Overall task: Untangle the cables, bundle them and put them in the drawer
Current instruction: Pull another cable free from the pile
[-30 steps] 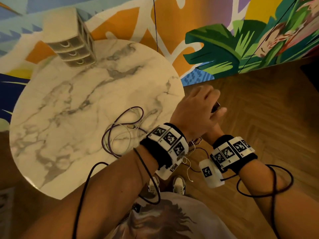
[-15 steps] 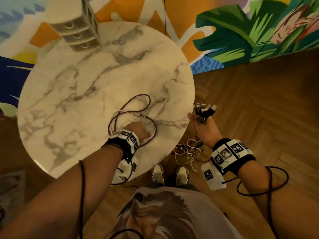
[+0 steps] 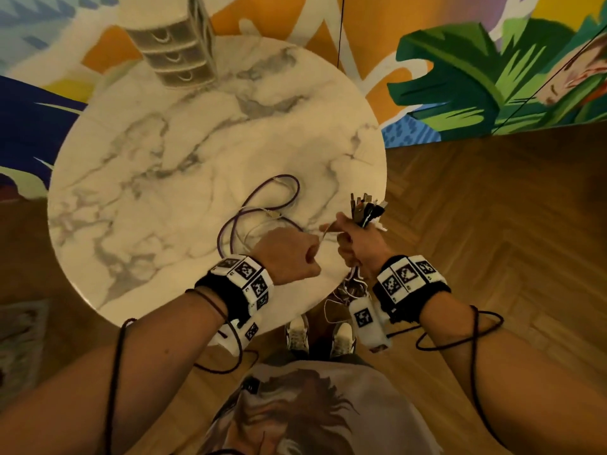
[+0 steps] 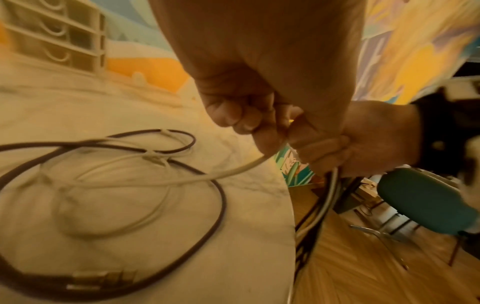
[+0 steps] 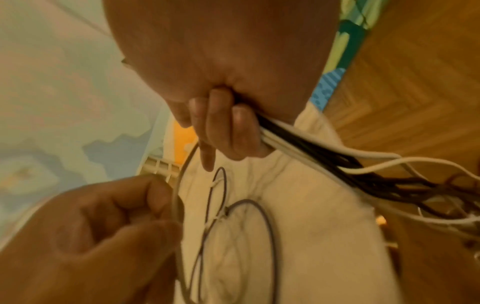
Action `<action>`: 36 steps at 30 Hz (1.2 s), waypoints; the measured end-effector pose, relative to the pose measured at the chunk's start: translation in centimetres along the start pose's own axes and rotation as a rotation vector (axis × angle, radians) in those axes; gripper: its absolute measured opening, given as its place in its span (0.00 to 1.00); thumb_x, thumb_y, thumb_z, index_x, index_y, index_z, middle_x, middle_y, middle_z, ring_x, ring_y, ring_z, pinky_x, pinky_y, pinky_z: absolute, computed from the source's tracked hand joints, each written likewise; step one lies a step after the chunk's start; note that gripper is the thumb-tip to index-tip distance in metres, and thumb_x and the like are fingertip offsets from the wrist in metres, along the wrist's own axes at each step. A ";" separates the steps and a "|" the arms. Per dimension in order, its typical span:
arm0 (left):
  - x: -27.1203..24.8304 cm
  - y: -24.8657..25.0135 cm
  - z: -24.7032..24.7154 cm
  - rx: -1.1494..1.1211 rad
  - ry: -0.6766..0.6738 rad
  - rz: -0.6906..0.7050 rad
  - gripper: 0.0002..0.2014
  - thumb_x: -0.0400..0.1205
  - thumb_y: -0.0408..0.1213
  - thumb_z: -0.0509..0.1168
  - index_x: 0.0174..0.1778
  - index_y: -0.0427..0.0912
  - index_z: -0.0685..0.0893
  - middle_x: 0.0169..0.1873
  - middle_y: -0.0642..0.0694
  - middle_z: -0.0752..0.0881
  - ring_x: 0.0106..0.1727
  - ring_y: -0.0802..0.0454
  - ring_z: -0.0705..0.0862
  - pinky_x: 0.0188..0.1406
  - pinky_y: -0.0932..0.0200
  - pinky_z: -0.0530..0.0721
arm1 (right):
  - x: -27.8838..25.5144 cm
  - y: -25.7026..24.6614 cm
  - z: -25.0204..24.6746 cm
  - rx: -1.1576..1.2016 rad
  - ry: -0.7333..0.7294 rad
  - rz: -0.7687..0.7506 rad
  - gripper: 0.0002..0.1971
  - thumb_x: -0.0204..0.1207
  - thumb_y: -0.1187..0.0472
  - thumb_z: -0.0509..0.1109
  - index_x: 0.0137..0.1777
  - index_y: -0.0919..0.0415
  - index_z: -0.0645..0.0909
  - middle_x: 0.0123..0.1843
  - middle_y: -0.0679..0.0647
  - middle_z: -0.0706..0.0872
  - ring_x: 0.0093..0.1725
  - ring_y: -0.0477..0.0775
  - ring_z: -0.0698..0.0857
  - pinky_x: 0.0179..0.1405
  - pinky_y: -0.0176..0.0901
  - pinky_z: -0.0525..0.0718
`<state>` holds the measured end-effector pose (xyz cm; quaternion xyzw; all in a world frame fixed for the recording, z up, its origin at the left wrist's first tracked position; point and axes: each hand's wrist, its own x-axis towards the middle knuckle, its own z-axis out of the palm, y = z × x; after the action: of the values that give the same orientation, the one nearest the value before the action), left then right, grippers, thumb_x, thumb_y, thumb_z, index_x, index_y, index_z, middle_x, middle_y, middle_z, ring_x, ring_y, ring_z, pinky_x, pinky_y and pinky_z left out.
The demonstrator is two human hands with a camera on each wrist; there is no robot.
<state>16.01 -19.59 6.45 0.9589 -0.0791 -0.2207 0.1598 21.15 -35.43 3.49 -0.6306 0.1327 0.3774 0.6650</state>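
Observation:
My right hand (image 3: 353,239) grips a bundle of cables (image 5: 298,144) just off the table's right edge. The plugs (image 3: 368,208) stick up above the fist and the loose tails (image 3: 348,290) hang below it. Just left of it, my left hand (image 3: 310,254) pinches a white cable (image 4: 233,172) that runs back onto the table. A purple cable (image 3: 259,208) lies there in loops, tangled with pale cable (image 4: 109,185). The small drawer unit (image 3: 177,44) stands at the table's far edge with its drawers closed.
The round marble table (image 3: 164,152) stands against a painted wall (image 3: 492,77). Wooden floor (image 3: 492,208) lies to the right, and my shoes (image 3: 297,333) are below the table edge. A green chair (image 4: 420,201) stands nearby. Thin sensor leads wrap my forearms.
My left hand left the right hand, reached onto the cable pile on the table, and now has lifted a white cable back toward the right hand. The right hand keeps its bundle.

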 end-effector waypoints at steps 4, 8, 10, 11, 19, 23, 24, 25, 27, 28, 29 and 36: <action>-0.5 0.7 0.5 0.101 -0.060 0.064 0.12 0.72 0.52 0.65 0.37 0.49 0.72 0.36 0.45 0.81 0.37 0.45 0.79 0.35 0.52 0.80 | 0.3 -1.6 0.2 0.041 -0.063 -0.100 0.18 0.86 0.55 0.56 0.43 0.63 0.82 0.20 0.48 0.57 0.16 0.45 0.54 0.17 0.32 0.51; -0.6 0.0 0.4 -0.234 0.005 -0.006 0.06 0.80 0.44 0.60 0.44 0.46 0.77 0.35 0.48 0.83 0.35 0.48 0.80 0.36 0.51 0.81 | -0.3 -2.4 -0.1 -0.005 -0.172 -0.156 0.17 0.87 0.57 0.55 0.39 0.62 0.76 0.19 0.47 0.59 0.16 0.45 0.55 0.18 0.35 0.50; 0.6 -0.6 -0.6 -0.798 0.135 -0.186 0.08 0.84 0.39 0.56 0.46 0.44 0.79 0.35 0.48 0.86 0.29 0.50 0.78 0.28 0.55 0.76 | -1.1 -2.4 -0.2 -0.070 -0.225 -0.153 0.17 0.87 0.57 0.55 0.38 0.62 0.76 0.19 0.48 0.60 0.17 0.45 0.57 0.18 0.35 0.51; 1.3 -0.6 -1.4 -1.060 0.171 -0.268 0.10 0.85 0.39 0.54 0.48 0.44 0.80 0.37 0.47 0.87 0.27 0.51 0.77 0.24 0.57 0.73 | -1.5 -2.2 -0.1 -0.107 -0.251 -0.144 0.17 0.86 0.57 0.56 0.38 0.62 0.76 0.19 0.48 0.61 0.17 0.45 0.58 0.18 0.35 0.52; 3.0 1.3 -5.5 -1.461 0.230 -0.249 0.08 0.85 0.32 0.58 0.53 0.34 0.82 0.32 0.45 0.82 0.24 0.55 0.72 0.20 0.64 0.69 | -2.9 -1.9 0.3 -0.139 -0.270 -0.147 0.17 0.86 0.59 0.56 0.36 0.63 0.74 0.18 0.47 0.64 0.17 0.45 0.60 0.18 0.38 0.54; 1.9 1.8 -4.7 -1.635 0.434 -0.201 0.05 0.84 0.30 0.59 0.49 0.35 0.81 0.41 0.38 0.87 0.35 0.50 0.84 0.32 0.60 0.83 | -2.5 -1.8 -0.2 0.128 -0.196 -0.165 0.18 0.86 0.57 0.55 0.35 0.61 0.73 0.19 0.46 0.60 0.18 0.44 0.57 0.18 0.36 0.52; 1.6 2.2 -4.2 -1.717 0.470 -0.202 0.05 0.84 0.30 0.60 0.49 0.36 0.81 0.44 0.37 0.88 0.38 0.49 0.85 0.35 0.59 0.84 | -2.5 -1.8 -0.2 0.158 -0.179 -0.174 0.18 0.86 0.57 0.55 0.34 0.61 0.73 0.19 0.46 0.60 0.18 0.44 0.56 0.19 0.36 0.52; 1.3 2.5 -3.7 -1.788 0.501 -0.221 0.05 0.84 0.31 0.60 0.48 0.37 0.81 0.45 0.37 0.88 0.39 0.48 0.86 0.37 0.58 0.84 | -2.5 -1.8 -0.1 0.167 -0.168 -0.183 0.18 0.86 0.57 0.55 0.34 0.60 0.73 0.19 0.46 0.59 0.18 0.44 0.56 0.19 0.36 0.52; 1.2 2.8 -3.1 -1.803 0.540 -0.280 0.05 0.85 0.32 0.60 0.47 0.39 0.80 0.47 0.37 0.89 0.41 0.49 0.88 0.38 0.58 0.84 | -2.7 -2.0 0.1 0.126 -0.165 -0.207 0.19 0.87 0.56 0.55 0.34 0.61 0.74 0.19 0.46 0.60 0.18 0.44 0.56 0.19 0.37 0.52; 1.3 2.9 -3.1 -1.740 0.538 -0.301 0.05 0.85 0.33 0.60 0.47 0.39 0.80 0.47 0.38 0.89 0.42 0.49 0.88 0.38 0.59 0.84 | -2.9 -2.0 0.1 0.085 -0.164 -0.215 0.19 0.86 0.56 0.55 0.34 0.61 0.75 0.19 0.46 0.61 0.18 0.44 0.57 0.19 0.38 0.52; 1.4 2.9 -3.3 -1.648 0.524 -0.304 0.05 0.84 0.34 0.60 0.48 0.39 0.81 0.47 0.38 0.90 0.43 0.50 0.88 0.39 0.59 0.84 | -3.1 -2.1 0.1 0.043 -0.164 -0.220 0.19 0.86 0.55 0.56 0.35 0.61 0.76 0.20 0.46 0.62 0.19 0.45 0.58 0.19 0.37 0.53; 1.3 4.5 -5.5 -1.174 0.419 -0.150 0.05 0.81 0.32 0.66 0.46 0.42 0.87 0.36 0.45 0.88 0.37 0.44 0.82 0.33 0.52 0.83 | -3.8 -3.8 0.8 -0.139 -0.168 -0.301 0.16 0.84 0.62 0.60 0.35 0.63 0.80 0.22 0.53 0.67 0.19 0.46 0.63 0.17 0.36 0.59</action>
<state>19.28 -22.63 12.17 0.7369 0.1557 -0.0455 0.6562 20.84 -35.66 8.94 -0.6539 -0.0456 0.3334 0.6777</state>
